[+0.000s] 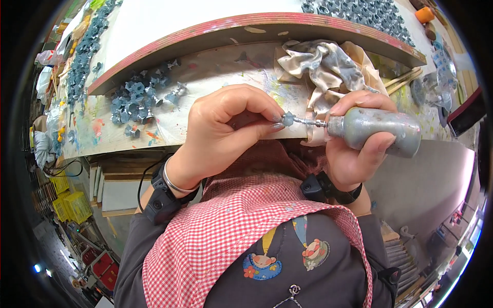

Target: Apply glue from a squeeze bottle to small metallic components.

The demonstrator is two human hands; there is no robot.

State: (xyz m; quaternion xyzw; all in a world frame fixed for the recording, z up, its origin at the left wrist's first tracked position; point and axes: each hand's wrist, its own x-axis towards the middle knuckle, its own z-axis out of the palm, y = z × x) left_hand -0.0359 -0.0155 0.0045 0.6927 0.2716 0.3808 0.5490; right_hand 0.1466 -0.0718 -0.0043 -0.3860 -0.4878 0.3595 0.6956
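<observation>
Between the thumb and forefinger of my left hand [218, 120] is a small blue-grey flower-shaped piece [288, 119], partly hidden by the fingertips. My right hand [346, 159] is wrapped round a silvery-grey squeeze bottle [382, 129], tilted almost level. Its thin metal nozzle [310, 122] points left and meets the piece, or comes very close to it. Left of my left hand, a loose heap of similar blue-grey pieces [136, 100] lies on the paint-stained table [169, 131]. A crumpled, stained cloth [326, 64] lies just beyond the bottle.
A long wooden board [246, 21] with a red-stained edge crosses the table beyond my hands. More blue-grey pieces fill rows at the far left [82, 66] and far right [359, 18]. Thin wooden sticks [405, 79] and a clear plastic bag [436, 87] lie at right.
</observation>
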